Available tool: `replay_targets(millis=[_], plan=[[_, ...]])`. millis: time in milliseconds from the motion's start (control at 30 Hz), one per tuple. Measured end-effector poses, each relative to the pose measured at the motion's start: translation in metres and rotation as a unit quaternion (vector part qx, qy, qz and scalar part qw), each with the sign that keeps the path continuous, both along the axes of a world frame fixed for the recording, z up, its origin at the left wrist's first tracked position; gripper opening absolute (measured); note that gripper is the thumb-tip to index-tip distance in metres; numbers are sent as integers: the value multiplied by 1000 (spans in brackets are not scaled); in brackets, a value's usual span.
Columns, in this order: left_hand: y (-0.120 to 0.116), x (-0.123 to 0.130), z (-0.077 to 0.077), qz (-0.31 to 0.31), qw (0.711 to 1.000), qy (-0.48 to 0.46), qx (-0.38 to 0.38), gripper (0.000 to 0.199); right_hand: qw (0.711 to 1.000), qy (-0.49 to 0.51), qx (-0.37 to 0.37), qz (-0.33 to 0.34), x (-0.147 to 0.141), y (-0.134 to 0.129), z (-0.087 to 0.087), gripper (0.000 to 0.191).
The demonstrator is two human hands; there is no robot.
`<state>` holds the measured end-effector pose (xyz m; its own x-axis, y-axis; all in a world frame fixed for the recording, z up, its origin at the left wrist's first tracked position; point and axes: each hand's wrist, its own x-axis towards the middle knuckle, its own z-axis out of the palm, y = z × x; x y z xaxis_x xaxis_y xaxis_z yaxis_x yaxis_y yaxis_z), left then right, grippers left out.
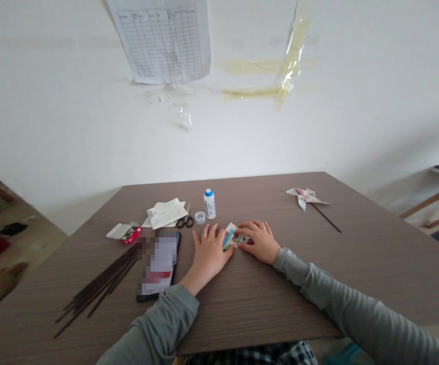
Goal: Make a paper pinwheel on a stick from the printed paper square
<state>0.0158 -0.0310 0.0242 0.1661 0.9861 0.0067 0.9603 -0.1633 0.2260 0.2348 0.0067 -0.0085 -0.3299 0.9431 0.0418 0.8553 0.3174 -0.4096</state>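
A small piece of colourful printed paper (228, 236) lies flat on the table between my hands, partly covered by them. My left hand (209, 249) rests at its left edge, fingers spread, with the thumb near the paper's lower side. Curved over the right part of the paper, my right hand (259, 241) has its thumb and fingers bent onto it. Just beyond them stands a white glue bottle (210, 205) with a blue top, and a clear cap (200, 218) sits beside it. Black-handled scissors (185, 221) lie to the left, partly under paper sheets (168, 213).
A phone (157, 266) lies left of my left forearm. Several thin brown sticks (98, 281) spread beside it, below an opened small red box (130, 233). At the right back lies a paper pinwheel (306, 196) on a stick. The wall (219, 147) borders the table's far edge.
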Motion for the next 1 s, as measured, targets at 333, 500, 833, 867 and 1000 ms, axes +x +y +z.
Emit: replay_targets(millis=[333,500,833,867,1000], plan=[[1,-5,-2,-5,1000,1,-21,47,999,10,-42,5,32,20,-2,52],[5,-10,-12,-4,1000,0,-12,47,996,2,-85,-1,54,36,-3,64],[6,-12,-17,-5,1000,2,-4,47,996,37,-77,4,82,53,-13,84],[6,-11,-16,-5,1000,1,-4,47,997,42,-69,8,81,53,-14,86],[5,-9,-13,-9,1000,-10,6,43,998,56,-25,33,66,43,-15,68]])
